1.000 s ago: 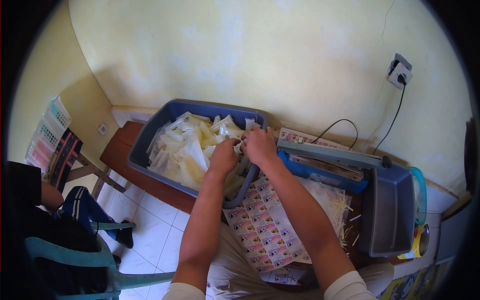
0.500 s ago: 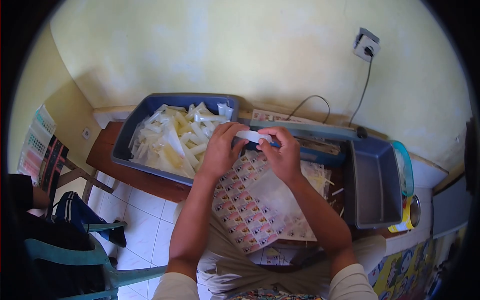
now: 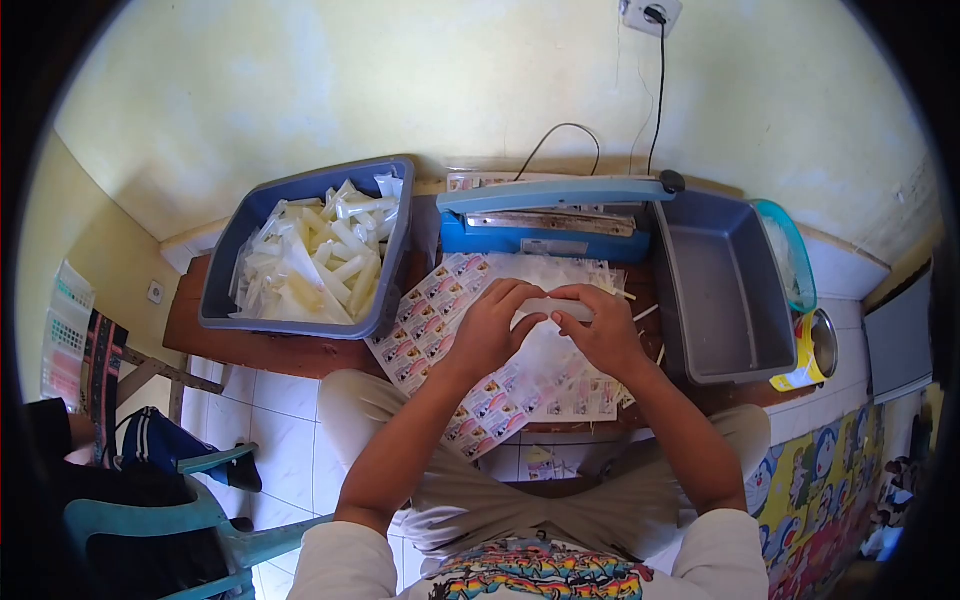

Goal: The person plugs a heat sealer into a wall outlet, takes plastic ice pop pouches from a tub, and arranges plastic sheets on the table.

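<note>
In front of the blue sealer [image 3: 550, 222], on the person's side of it, both hands meet around a small white packet [image 3: 544, 307], which they hold above the desk [image 3: 270, 352]. The left hand [image 3: 492, 325] pinches the packet's left end between thumb and fingers, and the right hand [image 3: 605, 325] pinches the other end the same way; the fingers are curved and the two thumbs point toward each other. Also in front of the sealer, below the hands, a printed sheet [image 3: 425, 320] lies at a slant, with clear plastic [image 3: 545, 365] spread over part of it. To the left of the sealer stands a grey-blue tub [image 3: 398, 240] heaped with pale, filled packets [image 3: 315, 260]. Just to its right is a deep grey tub [image 3: 725, 290]; whether the sealer touches that tub cannot be told. Farther right of the sealer come a teal basket [image 3: 805, 290] and, nearer the person, a yellow can [image 3: 803, 370] lying tilted. Behind and above the sealer, a black cord [image 3: 657, 100] hangs from a wall socket [image 3: 655, 14]. Well to the sealer's left and nearer the camera is a green chair [image 3: 145, 515].
</note>
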Action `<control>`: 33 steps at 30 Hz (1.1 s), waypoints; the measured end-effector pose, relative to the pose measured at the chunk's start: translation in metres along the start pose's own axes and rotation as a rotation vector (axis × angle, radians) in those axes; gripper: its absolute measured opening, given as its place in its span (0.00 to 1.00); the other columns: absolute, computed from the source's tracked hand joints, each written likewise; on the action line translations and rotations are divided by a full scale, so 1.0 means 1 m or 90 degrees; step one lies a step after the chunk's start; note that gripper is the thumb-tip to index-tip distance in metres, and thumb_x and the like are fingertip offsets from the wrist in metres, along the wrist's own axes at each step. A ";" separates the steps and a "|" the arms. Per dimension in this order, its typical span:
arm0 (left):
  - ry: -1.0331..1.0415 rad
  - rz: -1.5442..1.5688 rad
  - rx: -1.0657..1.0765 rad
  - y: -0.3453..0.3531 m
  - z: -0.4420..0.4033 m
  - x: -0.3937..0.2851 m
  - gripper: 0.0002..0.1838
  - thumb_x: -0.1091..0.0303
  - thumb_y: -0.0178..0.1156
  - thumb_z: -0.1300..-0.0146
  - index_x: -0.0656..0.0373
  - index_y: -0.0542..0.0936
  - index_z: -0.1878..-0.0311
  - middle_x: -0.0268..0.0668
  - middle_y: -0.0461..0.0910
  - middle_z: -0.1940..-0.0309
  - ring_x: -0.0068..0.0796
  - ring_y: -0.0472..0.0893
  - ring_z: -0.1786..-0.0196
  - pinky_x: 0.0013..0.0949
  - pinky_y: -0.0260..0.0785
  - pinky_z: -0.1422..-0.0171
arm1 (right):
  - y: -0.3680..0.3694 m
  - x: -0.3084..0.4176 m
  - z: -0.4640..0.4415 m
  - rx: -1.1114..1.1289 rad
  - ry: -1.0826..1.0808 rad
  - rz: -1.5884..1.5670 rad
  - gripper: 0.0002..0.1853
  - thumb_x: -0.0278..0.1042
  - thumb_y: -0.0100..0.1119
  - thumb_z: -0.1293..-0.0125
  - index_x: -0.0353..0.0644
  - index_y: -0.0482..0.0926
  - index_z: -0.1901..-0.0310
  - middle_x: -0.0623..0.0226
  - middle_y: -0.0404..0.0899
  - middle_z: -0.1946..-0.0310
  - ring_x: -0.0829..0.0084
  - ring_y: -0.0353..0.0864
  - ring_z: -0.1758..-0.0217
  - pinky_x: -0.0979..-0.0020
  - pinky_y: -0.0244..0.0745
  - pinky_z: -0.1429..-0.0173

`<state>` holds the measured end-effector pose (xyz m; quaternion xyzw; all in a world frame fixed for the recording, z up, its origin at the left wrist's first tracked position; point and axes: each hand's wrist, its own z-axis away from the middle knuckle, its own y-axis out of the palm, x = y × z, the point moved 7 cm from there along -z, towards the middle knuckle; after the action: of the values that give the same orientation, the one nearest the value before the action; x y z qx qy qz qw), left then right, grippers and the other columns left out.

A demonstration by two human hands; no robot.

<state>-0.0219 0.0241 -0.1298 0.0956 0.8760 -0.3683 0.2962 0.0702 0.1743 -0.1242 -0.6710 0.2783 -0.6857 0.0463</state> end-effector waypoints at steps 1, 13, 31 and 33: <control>-0.048 0.020 0.019 0.004 0.004 0.002 0.24 0.70 0.79 0.37 0.57 0.83 0.39 0.42 0.85 0.45 0.50 0.84 0.40 0.46 0.79 0.37 | 0.000 -0.009 0.006 -0.003 0.004 -0.005 0.17 0.30 0.74 0.32 0.37 0.87 0.43 0.52 0.89 0.50 0.58 0.93 0.48 0.61 0.86 0.45; -0.106 -0.149 0.161 0.048 0.022 0.024 0.10 0.66 0.74 0.32 0.53 0.90 0.50 0.37 0.88 0.57 0.43 0.88 0.49 0.44 0.81 0.46 | -0.019 -0.040 0.046 -0.100 -0.067 0.147 0.14 0.27 0.72 0.37 0.40 0.87 0.49 0.55 0.89 0.51 0.54 0.91 0.47 0.59 0.83 0.38; -0.021 -0.068 0.032 0.043 0.012 0.002 0.05 0.65 0.74 0.31 0.54 0.91 0.58 0.36 0.85 0.68 0.43 0.88 0.63 0.44 0.81 0.58 | 0.000 -0.065 0.029 -0.282 -0.139 0.268 0.13 0.25 0.74 0.37 0.39 0.77 0.55 0.56 0.78 0.58 0.49 0.84 0.59 0.52 0.80 0.52; -0.021 -0.071 0.050 0.047 0.015 0.007 0.05 0.66 0.74 0.32 0.54 0.91 0.58 0.35 0.85 0.67 0.42 0.88 0.62 0.45 0.82 0.56 | 0.005 -0.075 0.027 -0.283 -0.098 0.264 0.15 0.24 0.74 0.37 0.39 0.77 0.54 0.56 0.76 0.58 0.49 0.83 0.58 0.51 0.80 0.51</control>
<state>-0.0023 0.0464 -0.1699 0.0519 0.8597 -0.4202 0.2856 0.1016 0.1946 -0.1952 -0.6434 0.5481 -0.5313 0.0577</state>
